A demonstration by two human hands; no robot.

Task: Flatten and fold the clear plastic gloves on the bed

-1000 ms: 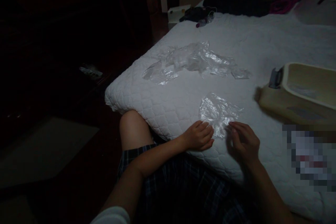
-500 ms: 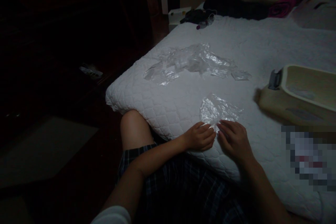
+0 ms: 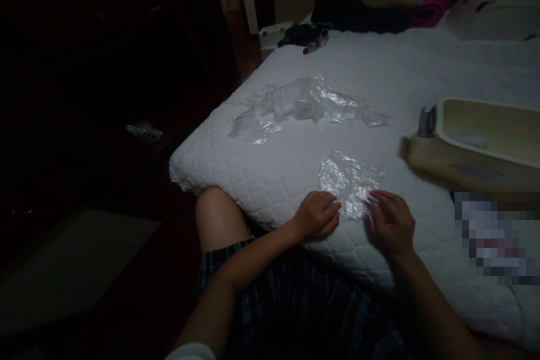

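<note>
A: Where is the plastic sheet (image 3: 348, 183)?
B: Flat on the bed (image 3: 274, 169), near its front edge, between the person's hands.
A: And the hands?
B: The left hand (image 3: 316, 215), fingers curled, touches its near left corner. The right hand (image 3: 390, 222) has its fingertips on the near right edge. Whether either pinches it cannot be told.
A: Around it?
B: A larger plastic heap (image 3: 295, 104) lies farther back, and a beige tub (image 3: 476, 143) to the right.

beige tub (image 3: 472, 163): cut by right edge | patch (image 3: 498, 239) beside it: pixelated
</note>
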